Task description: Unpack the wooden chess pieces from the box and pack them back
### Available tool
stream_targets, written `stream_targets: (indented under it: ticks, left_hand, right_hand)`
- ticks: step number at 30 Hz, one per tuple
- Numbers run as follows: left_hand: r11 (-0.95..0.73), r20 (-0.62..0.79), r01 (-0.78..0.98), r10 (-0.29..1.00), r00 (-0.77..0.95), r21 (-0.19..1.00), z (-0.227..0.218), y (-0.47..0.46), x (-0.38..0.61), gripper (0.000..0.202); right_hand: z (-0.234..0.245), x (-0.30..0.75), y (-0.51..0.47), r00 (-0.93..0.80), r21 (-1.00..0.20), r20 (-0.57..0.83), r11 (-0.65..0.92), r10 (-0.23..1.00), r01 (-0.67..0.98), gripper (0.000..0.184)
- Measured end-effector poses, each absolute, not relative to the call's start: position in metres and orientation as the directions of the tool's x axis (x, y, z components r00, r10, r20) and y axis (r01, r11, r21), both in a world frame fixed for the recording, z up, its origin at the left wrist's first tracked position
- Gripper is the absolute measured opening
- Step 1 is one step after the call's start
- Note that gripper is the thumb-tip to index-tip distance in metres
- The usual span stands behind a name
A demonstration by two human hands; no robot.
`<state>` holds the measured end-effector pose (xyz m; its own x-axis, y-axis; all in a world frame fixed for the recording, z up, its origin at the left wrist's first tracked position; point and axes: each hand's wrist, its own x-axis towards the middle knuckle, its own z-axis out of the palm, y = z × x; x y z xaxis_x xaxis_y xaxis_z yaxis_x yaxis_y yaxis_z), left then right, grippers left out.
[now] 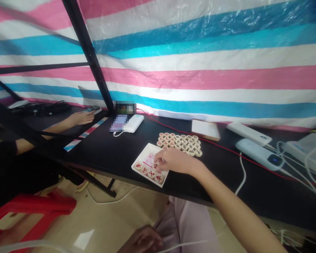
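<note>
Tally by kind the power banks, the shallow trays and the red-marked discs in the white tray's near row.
Red-marked discs in that row: 4
Shallow trays: 2
Power banks: 3
Total: 9

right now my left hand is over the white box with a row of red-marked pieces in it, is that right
Wrong hand: the head view shows your right hand over the white box with a row of red-marked pieces in it; your left hand is low in the picture.
</note>
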<state>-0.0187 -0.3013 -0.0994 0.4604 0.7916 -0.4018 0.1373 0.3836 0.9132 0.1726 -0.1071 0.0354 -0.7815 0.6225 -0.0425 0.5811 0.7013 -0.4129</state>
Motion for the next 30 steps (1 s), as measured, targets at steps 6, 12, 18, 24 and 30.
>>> stream_targets:
  ticks: [6, 12, 18, 24, 30]
  left_hand:
    - [0.196, -0.196, 0.114, 0.981, -0.01, 0.974, -0.09, -0.266, -0.044, 0.052]
    - [0.127, -0.018, 0.271, 0.928, -0.373, 0.954, -0.015, -0.237, -0.036, 0.064]
    - [0.256, 0.123, 0.803, 0.919, -0.375, 0.538, 0.018, -0.193, -0.022, 0.047]
    - [0.277, 0.024, 0.895, 0.952, -0.305, 0.35, 0.016, -0.164, -0.064, 0.033]
    - [0.226, 0.075, 0.849, 0.952, -0.296, 0.478, 0.002, -0.143, -0.098, 0.04]
  right_hand:
    - [0.016, 0.159, -0.109, -0.798, -0.445, 0.136, 0.756, 0.586, 0.48, 0.027]
    - [0.014, 0.156, -0.106, -0.812, -0.442, 0.174, 0.781, 0.558, 0.442, 0.022]
    - [0.019, 0.171, -0.084, -0.613, -0.403, 0.408, 0.736, 0.677, 0.544, 0.02]
    - [0.02, 0.185, -0.069, -0.438, -0.43, 0.385, 0.578, 0.812, 0.693, 0.02]
    - [0.01, 0.181, -0.072, -0.516, -0.333, 0.376, 0.632, 0.77, 0.7, 0.021]
